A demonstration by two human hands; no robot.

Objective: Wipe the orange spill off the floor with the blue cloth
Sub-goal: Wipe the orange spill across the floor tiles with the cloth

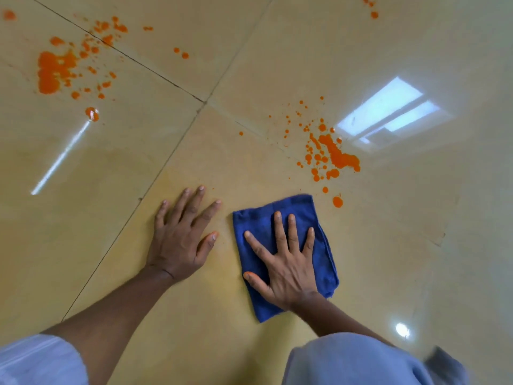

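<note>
A folded blue cloth (pixel 322 257) lies flat on the glossy beige tiled floor (pixel 388 245). My right hand (pixel 283 262) presses down on it, palm flat and fingers spread. My left hand (pixel 183 234) rests flat on the bare tile just left of the cloth, fingers apart, holding nothing. One patch of orange spill (pixel 333 154) with many droplets lies just beyond the cloth's far right corner. A second, larger orange patch (pixel 52 70) with scattered splashes sits at the far left. A faint yellowish smear covers the tile around my hands.
Dark grout lines (pixel 155 70) cross the floor and meet near the middle. A bright window reflection (pixel 388 115) shines to the right of the near spill. Small orange drops (pixel 373 13) dot the far right. Pale sleeves (pixel 347 362) fill the bottom edge.
</note>
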